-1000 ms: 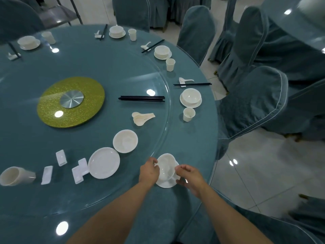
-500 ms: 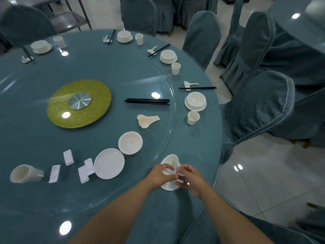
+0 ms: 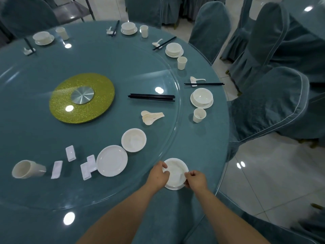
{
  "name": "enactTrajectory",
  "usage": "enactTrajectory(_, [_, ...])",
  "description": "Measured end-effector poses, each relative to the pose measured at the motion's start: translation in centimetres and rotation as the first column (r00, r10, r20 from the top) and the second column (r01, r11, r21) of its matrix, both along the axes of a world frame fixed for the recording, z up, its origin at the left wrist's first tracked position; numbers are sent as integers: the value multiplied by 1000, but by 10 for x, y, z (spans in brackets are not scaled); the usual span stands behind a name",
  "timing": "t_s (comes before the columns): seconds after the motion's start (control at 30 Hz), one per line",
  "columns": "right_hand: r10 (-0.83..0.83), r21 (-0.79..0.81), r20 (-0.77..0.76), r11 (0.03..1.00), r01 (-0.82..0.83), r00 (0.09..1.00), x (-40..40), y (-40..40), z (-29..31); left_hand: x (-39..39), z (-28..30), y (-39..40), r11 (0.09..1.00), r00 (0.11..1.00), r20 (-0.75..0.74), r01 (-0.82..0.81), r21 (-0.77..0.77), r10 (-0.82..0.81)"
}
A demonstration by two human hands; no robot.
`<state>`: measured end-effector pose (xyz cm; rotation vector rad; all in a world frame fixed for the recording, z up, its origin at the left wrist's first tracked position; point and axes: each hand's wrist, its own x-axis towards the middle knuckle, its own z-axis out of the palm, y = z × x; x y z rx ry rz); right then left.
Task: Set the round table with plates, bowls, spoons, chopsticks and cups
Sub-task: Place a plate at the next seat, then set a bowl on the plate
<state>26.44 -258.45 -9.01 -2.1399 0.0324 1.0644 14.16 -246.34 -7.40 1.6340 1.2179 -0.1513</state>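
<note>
A white bowl (image 3: 175,171) sits on a small white plate (image 3: 173,187) near the table's front edge. My left hand (image 3: 158,176) holds the bowl's left rim with its fingers and thumb. My right hand (image 3: 196,179) pinches the right rim, fingers curled. On the glass turntable (image 3: 105,59) lie a spare plate (image 3: 111,160), a spare bowl (image 3: 134,140), a pile of spoons (image 3: 151,116), black chopsticks (image 3: 152,97), several white rests (image 3: 70,153) and a cup on its side (image 3: 26,169).
Several finished place settings ring the round table's far and right edge, the nearest with bowl on plate (image 3: 201,98), cup (image 3: 199,115) and chopsticks on a rest (image 3: 204,83). A yellow-green disc (image 3: 81,98) marks the centre. Covered chairs (image 3: 269,103) stand close on the right.
The bowl has settled level and centred on the plate. Both hands shifted from crowding over its front to holding opposite sides of the rim. The view has tilted slightly.
</note>
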Motion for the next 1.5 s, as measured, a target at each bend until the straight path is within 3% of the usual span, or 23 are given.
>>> enactTrajectory(0.37, [103, -109, 80, 990, -94, 991, 7, 2, 7, -1, -8, 8, 992, 999, -27, -28, -125, 25])
enactTrajectory(0.73, [269, -253, 113, 939, -234, 956, 16, 14, 12, -6, 0, 32, 996, 999, -33, -41, -75, 39])
enactTrajectory(1.0, [281, -322, 236, 926, -198, 930, 8, 32, 25, -32, 10, 45, 998, 998, -20, -63, -1, 63])
enactTrajectory(1.23, [352, -195, 315, 933, -303, 881, -34, 84, 47, -96, 30, 74, 956, 958, -5, -285, 67, 286])
enactTrajectory(1.5, [522, -132, 291, 852, -507, 802, -117, 138, 51, -208, 37, 114, 845, 852, -68, -501, 186, 519])
